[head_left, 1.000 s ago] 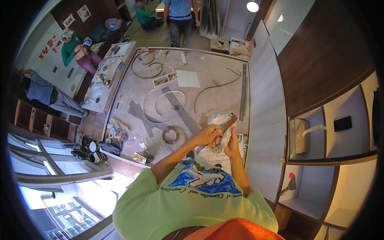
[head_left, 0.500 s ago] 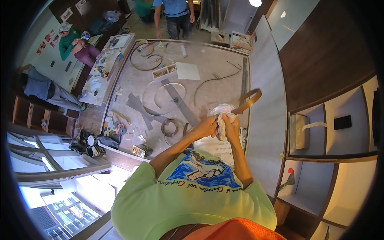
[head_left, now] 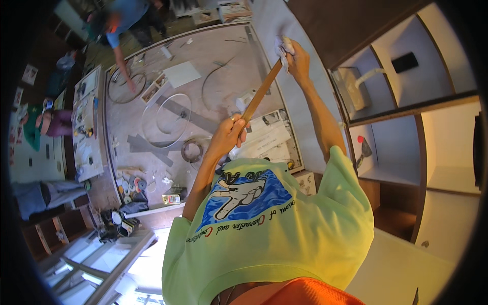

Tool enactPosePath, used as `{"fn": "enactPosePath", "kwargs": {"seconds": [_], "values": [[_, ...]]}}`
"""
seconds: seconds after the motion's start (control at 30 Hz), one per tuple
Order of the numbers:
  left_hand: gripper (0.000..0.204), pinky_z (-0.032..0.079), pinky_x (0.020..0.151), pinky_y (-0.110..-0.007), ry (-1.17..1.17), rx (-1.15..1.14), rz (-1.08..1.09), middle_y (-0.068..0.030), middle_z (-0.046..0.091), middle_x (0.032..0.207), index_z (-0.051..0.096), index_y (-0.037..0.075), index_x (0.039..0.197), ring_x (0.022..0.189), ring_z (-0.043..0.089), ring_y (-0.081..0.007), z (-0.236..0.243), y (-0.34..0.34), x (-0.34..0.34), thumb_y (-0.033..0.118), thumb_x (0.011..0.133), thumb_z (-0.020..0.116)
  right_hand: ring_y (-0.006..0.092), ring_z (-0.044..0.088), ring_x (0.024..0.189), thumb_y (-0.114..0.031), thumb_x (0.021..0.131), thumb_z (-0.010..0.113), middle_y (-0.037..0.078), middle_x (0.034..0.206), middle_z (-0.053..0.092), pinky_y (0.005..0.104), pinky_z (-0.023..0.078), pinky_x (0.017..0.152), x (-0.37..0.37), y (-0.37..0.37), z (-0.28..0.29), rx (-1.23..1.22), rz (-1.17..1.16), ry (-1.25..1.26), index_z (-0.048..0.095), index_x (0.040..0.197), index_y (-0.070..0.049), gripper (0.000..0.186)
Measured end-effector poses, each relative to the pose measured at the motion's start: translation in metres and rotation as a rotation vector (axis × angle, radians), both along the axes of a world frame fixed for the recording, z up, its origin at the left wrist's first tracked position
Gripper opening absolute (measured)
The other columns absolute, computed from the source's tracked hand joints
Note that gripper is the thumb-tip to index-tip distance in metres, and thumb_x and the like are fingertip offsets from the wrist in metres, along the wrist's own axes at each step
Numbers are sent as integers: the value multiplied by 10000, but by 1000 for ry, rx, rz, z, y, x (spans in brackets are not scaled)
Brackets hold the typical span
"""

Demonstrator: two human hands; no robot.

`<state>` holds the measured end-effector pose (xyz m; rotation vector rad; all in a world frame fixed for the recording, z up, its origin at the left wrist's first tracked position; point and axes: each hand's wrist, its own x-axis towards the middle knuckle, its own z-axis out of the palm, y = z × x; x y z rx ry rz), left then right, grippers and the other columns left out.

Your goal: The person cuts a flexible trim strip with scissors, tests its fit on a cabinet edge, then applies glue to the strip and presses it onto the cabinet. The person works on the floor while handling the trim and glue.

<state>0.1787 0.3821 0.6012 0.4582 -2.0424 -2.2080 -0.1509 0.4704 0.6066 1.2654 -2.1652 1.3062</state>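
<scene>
A long, flat brown strip is stretched between my two hands, running up and to the right. Its near end is closed in my left hand, in front of my chest. At arm's length, my right hand grips a crumpled white cloth that is bunched around the strip's upper part. The cloth hides where the strip ends.
Below lies a wide worktable with a pale hoop, a small coil, a white board and tape rolls. A co-worker reaches toward a dark hoop. Open shelves stand at right.
My right hand with the cloth has moved up and away from my left hand, and the strip now lies straight between them. My view has turned right. The co-worker has bent over the table.
</scene>
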Motion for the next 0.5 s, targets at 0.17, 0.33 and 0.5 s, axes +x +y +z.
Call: {"fn": "enactPosePath", "kwargs": {"seconds": [0.17, 0.33, 0.5], "values": [[282, 364, 451, -236, 37, 26, -57, -15, 531, 592, 588, 9, 967, 457, 458, -79, 8, 23, -9, 227, 1042, 427, 236, 693, 915, -84, 858, 666, 48, 1119, 700, 323, 546, 766, -44, 37, 26, 133, -93, 281, 663, 1190, -125, 335], [285, 347, 449, -226, -98, 40, -172, -3, 520, 589, 584, 4, 968, 450, 425, -68, 5, 37, 1, 224, 1047, 423, 261, 686, 975, -155, 809, 700, 5, 1167, 686, 351, 561, 784, -90, 106, 28, 122, -242, 258, 668, 1217, -220, 414], [285, 353, 449, -222, -123, 3, -311, -4, 527, 590, 586, 4, 966, 460, 443, -64, -15, 38, -2, 219, 1054, 421, 280, 683, 1010, -155, 820, 695, 55, 1187, 691, 365, 549, 855, -114, 175, -35, 169, -537, 143, 655, 1243, -176, 426]]}}
